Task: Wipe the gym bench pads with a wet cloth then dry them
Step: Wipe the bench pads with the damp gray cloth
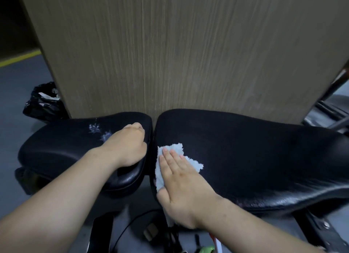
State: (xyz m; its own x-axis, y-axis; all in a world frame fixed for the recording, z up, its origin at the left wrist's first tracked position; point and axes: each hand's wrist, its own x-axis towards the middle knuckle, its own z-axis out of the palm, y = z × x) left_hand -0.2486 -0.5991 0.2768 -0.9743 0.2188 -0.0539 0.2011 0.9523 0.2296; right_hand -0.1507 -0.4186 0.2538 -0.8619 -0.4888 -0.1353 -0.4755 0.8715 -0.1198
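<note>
Directly under right hand (181, 179): cloth (177, 148).

One view only for us: a head-worn wide-angle, facing forward and down. We sit close above the two black pads; the left pad (71, 148) and right pad (255, 158) span the middle, bowed by the lens. A wood-grain panel (170, 54) blocks the far side. Floor (17, 86) shows far left. The left hand (128, 145) and right hand (181, 179) enter from the near edge.

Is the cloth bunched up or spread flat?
Spread flat: the cloth lies on the right pad under the flat, straight-fingered right hand, its edges showing on both sides.
</note>
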